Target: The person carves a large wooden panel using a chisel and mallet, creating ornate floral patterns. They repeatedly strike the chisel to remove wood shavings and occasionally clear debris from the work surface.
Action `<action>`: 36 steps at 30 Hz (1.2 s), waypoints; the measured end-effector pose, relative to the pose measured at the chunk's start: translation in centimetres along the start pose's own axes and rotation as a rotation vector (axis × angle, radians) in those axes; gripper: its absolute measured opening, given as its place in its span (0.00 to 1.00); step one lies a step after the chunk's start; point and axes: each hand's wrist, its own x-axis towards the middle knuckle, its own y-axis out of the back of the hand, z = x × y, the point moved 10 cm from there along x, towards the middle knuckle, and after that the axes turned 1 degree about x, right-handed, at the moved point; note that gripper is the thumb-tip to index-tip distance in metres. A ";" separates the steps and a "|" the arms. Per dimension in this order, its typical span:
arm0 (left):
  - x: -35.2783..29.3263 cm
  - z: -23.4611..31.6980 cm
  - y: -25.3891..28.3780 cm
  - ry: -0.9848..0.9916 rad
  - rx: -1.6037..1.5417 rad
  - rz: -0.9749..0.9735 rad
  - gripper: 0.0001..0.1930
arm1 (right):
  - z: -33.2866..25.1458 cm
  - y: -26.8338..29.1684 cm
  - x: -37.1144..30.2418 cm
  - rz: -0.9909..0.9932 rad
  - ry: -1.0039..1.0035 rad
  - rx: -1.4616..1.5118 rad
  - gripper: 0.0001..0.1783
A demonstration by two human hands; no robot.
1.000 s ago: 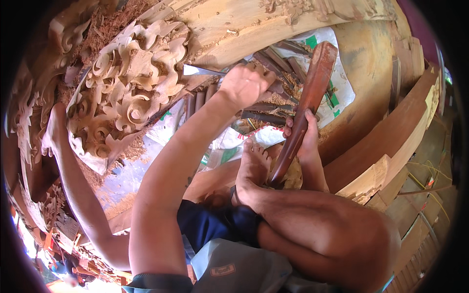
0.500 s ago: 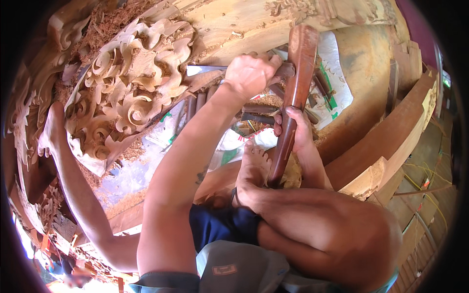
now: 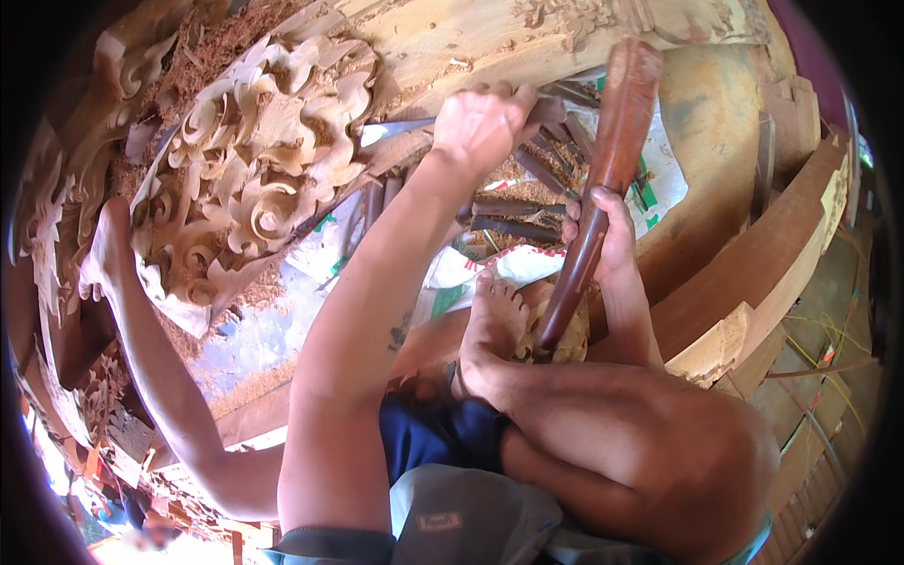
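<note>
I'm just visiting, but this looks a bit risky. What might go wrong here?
A mallet blow that misses the chisel could hit the bare left hand gripping it. The blade points toward the carving, so a slip might chip its curling edges. And if the right hand lost its grip, the mallet could drop onto the bare foot near its handle.

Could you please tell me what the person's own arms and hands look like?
The left hand and right hand wear no gloves, and no wristwear shows. The left arm has a short dark sleeve at its upper end and a dark, tattoo-like mark partway along it. The right forearm is bare.
</note>
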 end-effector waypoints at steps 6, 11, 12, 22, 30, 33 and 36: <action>-0.8 -0.9 3.6 0.020 -0.078 0.075 0.19 | -2.0 -0.8 -0.2 -0.103 0.057 -0.262 0.17; -2.3 0.0 7.6 0.049 -0.078 0.228 0.17 | -1.2 -2.3 -0.2 -0.248 0.034 -0.227 0.18; -2.7 0.6 8.3 0.060 -0.081 0.239 0.16 | -1.2 -2.3 -0.2 -0.228 0.068 -0.233 0.17; -3.7 4.7 1.1 -0.239 0.058 -0.007 0.12 | -0.9 -1.2 -1.4 -0.104 0.267 -0.018 0.21; -3.0 2.4 -1.7 -0.135 0.077 -0.032 0.13 | 0.7 1.4 -1.7 -0.088 0.165 -0.010 0.23; -3.5 3.2 -1.4 -0.181 0.066 -0.042 0.14 | 1.0 1.7 -1.8 -0.056 0.165 0.046 0.24; -3.8 3.5 -1.4 -0.230 0.060 -0.018 0.14 | 1.0 1.5 -1.7 -0.037 0.145 0.141 0.24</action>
